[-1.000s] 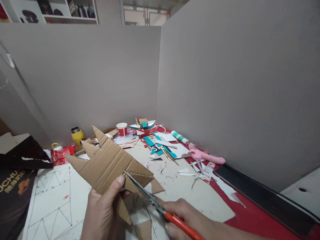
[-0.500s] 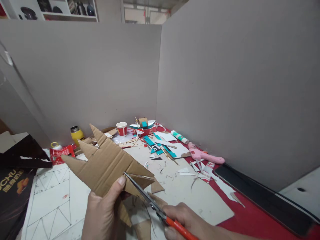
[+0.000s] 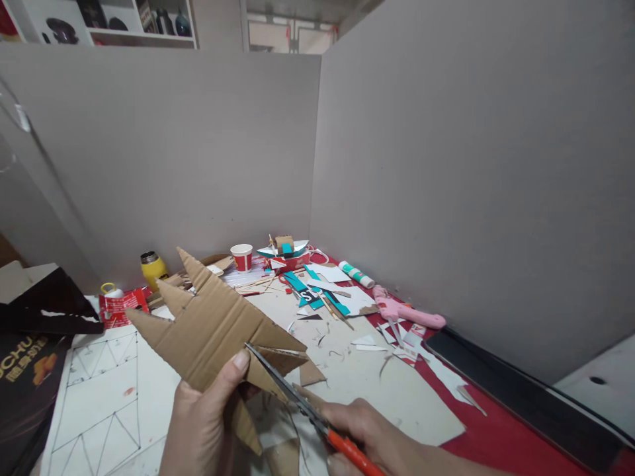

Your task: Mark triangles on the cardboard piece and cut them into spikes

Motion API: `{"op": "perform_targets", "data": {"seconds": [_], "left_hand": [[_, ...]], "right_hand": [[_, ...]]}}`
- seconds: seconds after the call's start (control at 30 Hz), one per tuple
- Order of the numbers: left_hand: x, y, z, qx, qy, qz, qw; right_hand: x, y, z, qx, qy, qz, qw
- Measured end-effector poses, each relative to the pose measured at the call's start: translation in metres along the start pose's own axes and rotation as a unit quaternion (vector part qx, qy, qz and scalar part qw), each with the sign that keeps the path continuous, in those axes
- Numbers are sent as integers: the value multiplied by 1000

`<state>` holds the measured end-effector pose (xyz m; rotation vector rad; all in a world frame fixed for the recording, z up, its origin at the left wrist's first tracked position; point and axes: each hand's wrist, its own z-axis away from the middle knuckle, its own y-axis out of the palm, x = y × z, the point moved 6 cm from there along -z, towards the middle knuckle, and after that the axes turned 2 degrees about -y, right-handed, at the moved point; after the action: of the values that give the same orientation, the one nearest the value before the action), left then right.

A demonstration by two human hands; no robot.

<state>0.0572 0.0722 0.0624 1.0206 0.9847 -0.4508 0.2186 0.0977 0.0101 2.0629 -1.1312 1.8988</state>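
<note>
A piece of corrugated cardboard [image 3: 213, 324], with pointed spikes along its upper left side, is held up by my left hand [image 3: 213, 403]. The thumb presses on its face; the fingers are behind it. My right hand [image 3: 367, 430] grips scissors [image 3: 292, 393] by the orange handles. The blades lie across the lower right part of the cardboard, with the tip close to my left thumb. Along the blades a cut runs in from the right edge. Below my left hand, a pointed brown flap shows, partly hidden.
A pink glue gun [image 3: 407, 311], a glue stick [image 3: 356, 274] and paper scraps lie to the right. At the back stand a paper cup [image 3: 241, 258], a small model boat [image 3: 282, 248] and a yellow bottle [image 3: 153, 268]. A sheet with drawn triangles [image 3: 94, 416] lies left.
Both hands, the cardboard and the scissors stay almost in place. The scissor handles have shifted very slightly left. The view has tilted a little.
</note>
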Motion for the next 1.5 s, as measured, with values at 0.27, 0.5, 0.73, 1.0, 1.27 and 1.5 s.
{"op": "perform_targets", "data": {"seconds": [0.27, 0.5, 0.73, 1.0, 1.27, 1.5], "left_hand": [[4, -2, -1, -7, -25, 13, 1000], [3, 1, 2, 6, -44, 35, 998], [-4, -2, 0, 2, -53, 25, 998], [1, -11, -20, 16, -31, -4, 999], [-45, -19, -29, -18, 70, 44, 996], [-23, -11, -16, 50, 7, 14, 999]], "right_hand": [[-7, -2, 3, -12, 12, 10, 1000], [-9, 0, 4, -7, 5, -5, 1000], [-7, -8, 3, -22, 60, 86, 994], [5, -28, -3, -39, 109, 170, 979], [-9, -26, -6, -56, 124, 304, 943], [-15, -37, -6, -57, 148, 438, 885]]}}
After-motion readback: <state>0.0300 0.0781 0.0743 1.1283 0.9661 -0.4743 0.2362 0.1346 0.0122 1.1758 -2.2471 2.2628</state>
